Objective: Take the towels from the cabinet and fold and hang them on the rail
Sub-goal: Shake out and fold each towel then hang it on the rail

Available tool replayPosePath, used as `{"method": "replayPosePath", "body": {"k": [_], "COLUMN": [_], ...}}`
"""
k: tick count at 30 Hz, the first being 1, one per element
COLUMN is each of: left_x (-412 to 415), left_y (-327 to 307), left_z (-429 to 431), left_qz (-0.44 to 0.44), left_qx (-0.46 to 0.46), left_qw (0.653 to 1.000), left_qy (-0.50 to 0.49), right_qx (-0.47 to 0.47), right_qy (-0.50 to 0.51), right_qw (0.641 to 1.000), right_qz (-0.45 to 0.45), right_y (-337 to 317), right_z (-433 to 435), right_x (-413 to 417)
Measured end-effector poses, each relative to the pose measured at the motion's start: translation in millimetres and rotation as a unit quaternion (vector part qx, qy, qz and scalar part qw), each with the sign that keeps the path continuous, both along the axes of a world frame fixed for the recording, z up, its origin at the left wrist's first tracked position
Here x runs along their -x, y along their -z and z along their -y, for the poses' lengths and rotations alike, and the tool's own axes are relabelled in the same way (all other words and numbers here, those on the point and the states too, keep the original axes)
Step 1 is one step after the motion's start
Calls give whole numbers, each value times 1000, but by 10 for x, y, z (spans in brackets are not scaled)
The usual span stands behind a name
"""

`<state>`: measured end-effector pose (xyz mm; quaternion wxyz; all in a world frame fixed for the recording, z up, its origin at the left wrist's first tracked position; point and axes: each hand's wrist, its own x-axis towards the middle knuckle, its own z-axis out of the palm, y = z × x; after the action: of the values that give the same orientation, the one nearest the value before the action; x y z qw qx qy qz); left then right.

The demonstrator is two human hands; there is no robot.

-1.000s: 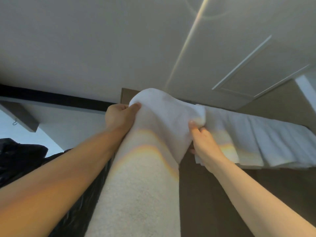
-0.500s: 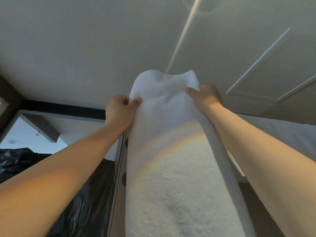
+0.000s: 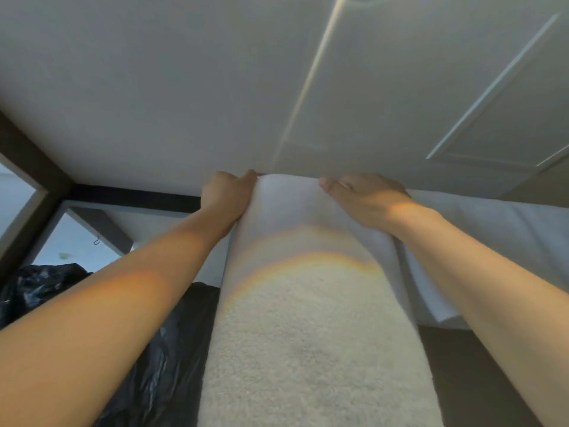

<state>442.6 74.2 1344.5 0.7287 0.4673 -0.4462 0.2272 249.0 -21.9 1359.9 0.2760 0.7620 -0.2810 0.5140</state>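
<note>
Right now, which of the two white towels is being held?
The middle towel, the plush one running up the centre of the view, held at its top. The other towel hangs further right, unheld.

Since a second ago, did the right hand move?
Yes. The right hand went up: it pinched the towel below the top of the hung towel, and now lies flat level with that top.

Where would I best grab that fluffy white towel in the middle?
Probably at its top fold, one hand on each side edge, from below: the towel hangs long and narrow there. The left hand grips the left edge; the right hand rests opposite.
</note>
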Motion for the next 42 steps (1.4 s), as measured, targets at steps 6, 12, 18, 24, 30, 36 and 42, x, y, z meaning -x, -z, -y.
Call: {"method": "replayPosePath", "body": {"k": [6,12,18,24,30,36,42], "left_x": [-130,31,16,8,-25,39,22], "left_y": [331,322,328,300,211,-143,-246], "left_z": [-125,-126,-94,-86,-65,-84,-18], "left_qz": [67,9,15,24,53,51,88], "left_qx": [-56,67,77,71,70,62,-101], "left_qw": [995,994,994,996,996,997,984], "left_qy": [50,85,82,57,33,-14,-117], "right_qx": [-21,-35,51,-204,-253,-71,-35], "right_qy": [-15,-79,-154,-226,-413,-171,25], "right_qw": [1000,995,956,931,834,950,990], "right_qz": [1,59,242,201,263,251,135], "right_y": [-40,96,729,880,683,96,-65], "right_z": [-51,-90,-131,-128,-129,-131,-78], "right_x": [-12,63,325,375,262,229,112]}}
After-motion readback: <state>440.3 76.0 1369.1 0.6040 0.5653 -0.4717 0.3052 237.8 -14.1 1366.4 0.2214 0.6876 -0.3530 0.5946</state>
